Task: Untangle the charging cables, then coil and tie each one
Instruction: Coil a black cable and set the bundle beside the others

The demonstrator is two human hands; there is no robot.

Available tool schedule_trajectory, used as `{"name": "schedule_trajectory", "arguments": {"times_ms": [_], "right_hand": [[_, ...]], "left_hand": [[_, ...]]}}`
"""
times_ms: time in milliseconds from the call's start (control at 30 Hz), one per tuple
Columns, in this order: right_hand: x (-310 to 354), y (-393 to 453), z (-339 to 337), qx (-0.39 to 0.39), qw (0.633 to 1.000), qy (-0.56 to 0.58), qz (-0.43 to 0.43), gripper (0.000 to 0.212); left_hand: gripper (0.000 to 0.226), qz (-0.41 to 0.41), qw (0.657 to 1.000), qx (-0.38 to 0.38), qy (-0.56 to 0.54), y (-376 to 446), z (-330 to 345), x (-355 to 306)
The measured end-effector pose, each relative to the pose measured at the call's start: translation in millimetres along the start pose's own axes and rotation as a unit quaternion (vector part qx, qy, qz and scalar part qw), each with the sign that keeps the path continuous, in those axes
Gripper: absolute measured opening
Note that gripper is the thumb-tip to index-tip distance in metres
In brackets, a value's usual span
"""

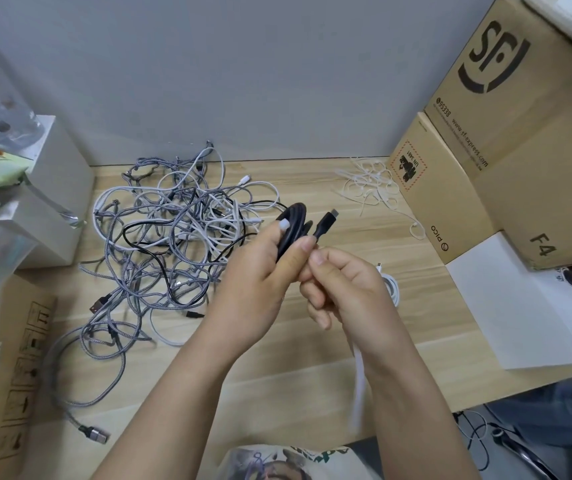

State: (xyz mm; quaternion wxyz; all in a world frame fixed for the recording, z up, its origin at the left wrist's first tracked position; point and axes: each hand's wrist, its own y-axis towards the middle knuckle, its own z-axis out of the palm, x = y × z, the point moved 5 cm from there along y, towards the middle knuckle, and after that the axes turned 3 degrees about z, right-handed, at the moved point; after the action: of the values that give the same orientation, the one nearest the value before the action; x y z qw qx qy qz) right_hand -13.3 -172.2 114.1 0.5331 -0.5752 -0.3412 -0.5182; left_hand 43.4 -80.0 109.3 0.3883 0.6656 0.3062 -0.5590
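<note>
My left hand (260, 275) grips a coiled black cable (293, 223) above the wooden table (277, 358). One black plug end (327, 223) sticks up to the right of the coil. My right hand (343, 285) is curled just beside it and pinches a white tie strip (359, 386) that hangs down under the wrist. A big tangle of grey braided, white and black cables (173, 237) lies to the left. A coiled white cable (390, 284) lies on the table behind my right hand, partly hidden.
A heap of white ties (374, 188) lies at the back right, beside stacked cardboard boxes (485, 150). A white box (537, 313) sits on the right, a white box (56, 188) and bags on the left, and a cardboard box (11, 368) at the front left.
</note>
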Motion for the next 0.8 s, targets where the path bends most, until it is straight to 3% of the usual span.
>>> {"name": "schedule_trajectory", "arguments": {"times_ms": [167, 300, 367, 467, 633, 800], "right_hand": [[1.7, -6.2, 0.4, -0.023, 0.998, -0.051, -0.037, 0.014], [14.3, -10.5, -2.4, -0.041, 0.982, -0.121, -0.142, 0.007], [17.7, -12.9, -0.6, -0.003, 0.974, -0.145, -0.172, 0.019], [21.5, -16.5, 2.2, 0.031, 0.973, -0.064, -0.219, 0.031], [21.3, -18.0, 3.6, 0.014, 0.968, 0.108, -0.225, 0.024], [22.5, -18.8, 2.1, -0.011, 0.975, 0.126, -0.182, 0.032]], "left_hand": [[0.030, 0.011, 0.997, -0.050, 0.050, -0.6, -7.6, -2.5], [0.021, 0.002, 0.999, -0.040, 0.020, -0.1, -9.5, 0.0], [0.030, 0.002, 0.999, -0.037, 0.024, -0.2, -9.9, 1.0], [0.031, -0.012, 0.999, -0.029, 0.023, -1.3, -7.8, 3.8], [0.021, -0.030, 0.999, -0.015, 0.008, -3.6, -2.1, 12.8], [0.022, -0.022, 0.999, -0.034, 0.015, -5.0, 2.1, 8.5]]}}
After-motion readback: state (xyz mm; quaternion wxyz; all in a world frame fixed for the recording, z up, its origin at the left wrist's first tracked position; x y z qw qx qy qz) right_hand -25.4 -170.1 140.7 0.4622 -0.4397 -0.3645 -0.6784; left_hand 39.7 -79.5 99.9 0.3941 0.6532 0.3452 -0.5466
